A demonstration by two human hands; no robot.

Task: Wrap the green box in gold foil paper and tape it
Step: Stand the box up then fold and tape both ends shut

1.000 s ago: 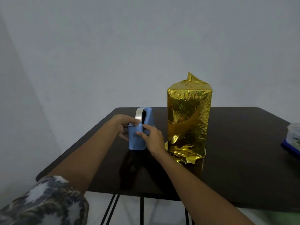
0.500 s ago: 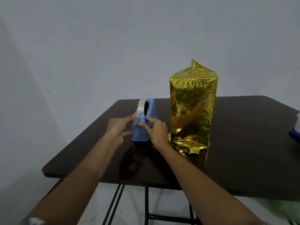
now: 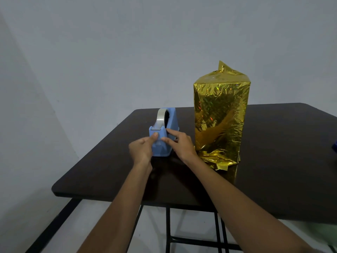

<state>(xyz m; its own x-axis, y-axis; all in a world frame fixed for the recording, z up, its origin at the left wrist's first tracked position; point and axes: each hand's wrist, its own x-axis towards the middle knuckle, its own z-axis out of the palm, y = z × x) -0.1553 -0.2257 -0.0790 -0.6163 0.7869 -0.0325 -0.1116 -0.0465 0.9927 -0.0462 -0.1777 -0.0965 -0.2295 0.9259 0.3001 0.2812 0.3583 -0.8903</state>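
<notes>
Right now both hands are on the blue tape dispenser, not on the parcel. The left hand curls round the dispenser's near left corner with its thumb pressed to the front. The right hand lays its forefinger along the top right edge and its thumb on the front face. Whether either hand has the free end of the tape pinched is too small to tell.

The box, already covered in gold foil, stands upright on the table, just to the right of the right hand and a little beyond it. No finger touches it. Loose foil flares out at its foot, near the right wrist, and a crumpled peak sticks up at the top, well above both hands.

The foil looks thin, slick and quick to crease, so it would probably slide under a loose hold and might tear if pulled. The parcel is tall for its base and seems likely to tip if nudged high up. The flat sides around the middle look like the safest place to steady it, pressing the foil against the box beneath. The peak and the loose skirt would only crumple.
</notes>
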